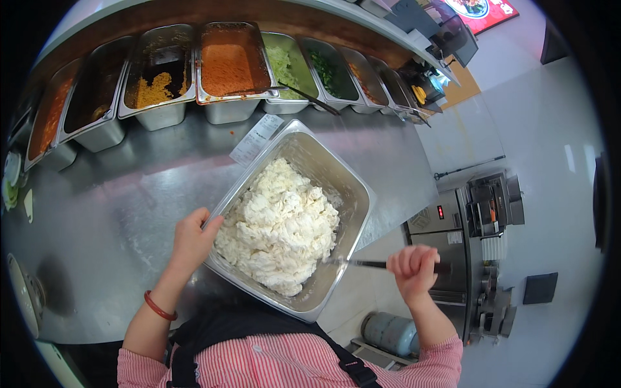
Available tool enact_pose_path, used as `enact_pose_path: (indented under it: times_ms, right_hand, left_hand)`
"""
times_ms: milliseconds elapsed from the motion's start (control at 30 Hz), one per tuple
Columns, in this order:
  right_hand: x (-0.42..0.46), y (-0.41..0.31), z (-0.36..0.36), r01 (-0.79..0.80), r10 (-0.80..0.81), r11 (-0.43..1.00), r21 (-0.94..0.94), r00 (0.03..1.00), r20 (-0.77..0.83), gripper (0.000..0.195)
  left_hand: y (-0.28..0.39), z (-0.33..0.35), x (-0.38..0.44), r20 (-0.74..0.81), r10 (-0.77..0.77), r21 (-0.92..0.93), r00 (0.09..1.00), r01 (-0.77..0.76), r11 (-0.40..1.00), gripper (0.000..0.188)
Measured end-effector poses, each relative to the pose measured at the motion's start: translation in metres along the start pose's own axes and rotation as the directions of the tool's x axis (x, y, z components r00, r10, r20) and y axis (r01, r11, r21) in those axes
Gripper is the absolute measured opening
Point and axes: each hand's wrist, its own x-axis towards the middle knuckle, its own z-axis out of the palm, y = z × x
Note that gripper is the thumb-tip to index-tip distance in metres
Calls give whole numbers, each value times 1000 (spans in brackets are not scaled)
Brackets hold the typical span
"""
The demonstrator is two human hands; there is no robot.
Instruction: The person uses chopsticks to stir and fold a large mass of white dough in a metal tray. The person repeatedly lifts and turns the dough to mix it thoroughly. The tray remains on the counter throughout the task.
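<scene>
A deep stainless steel pan [361,194] stands tilted askew at the near edge of the steel counter, with a big mound of white, lumpy, dough-like food [286,218] inside. My left hand [194,237] grips the pan's left rim, thumb over the edge. My right hand [415,271], right of the pan, is closed around the dark handle of a utensil [366,264]. Its metal end reaches over the right rim to the side of the white mound; its tip is blurred, so its kind cannot be told.
Behind the pan, a row of steel food pans holds orange-red powder [228,68], yellow-brown seasoning [155,89], shredded greens [281,63] and other ingredients. A printed paper slip [257,139] lies on the counter [121,194]. A bowl [24,296] sits at left; a gas cylinder [388,333] stands below right.
</scene>
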Motion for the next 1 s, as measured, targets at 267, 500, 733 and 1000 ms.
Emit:
enact_pose_path:
  times_ms: [267, 500, 733, 1000]
  right_hand:
    - [11, -4, -5, 70, -78, 996, 52, 984, 163, 51]
    - [15, 0, -3, 43, -43, 983, -177, 999, 5, 52]
    - [29, 1, -2, 136, -145, 968, -210, 989, -28, 51]
    - [28, 1, -3, 77, -80, 990, -117, 996, -24, 51]
  left_hand:
    - [0, -2, -1, -7, 10, 8, 1000, -9, 1000, 28]
    - [-3, -1, 0, 8, 37, -10, 999, -37, 999, 28]
    - [-3, 0, 1, 7, 26, -25, 1000, -26, 999, 28]
    - [-1, 0, 0, 9, 24, -5, 1000, -24, 1000, 27]
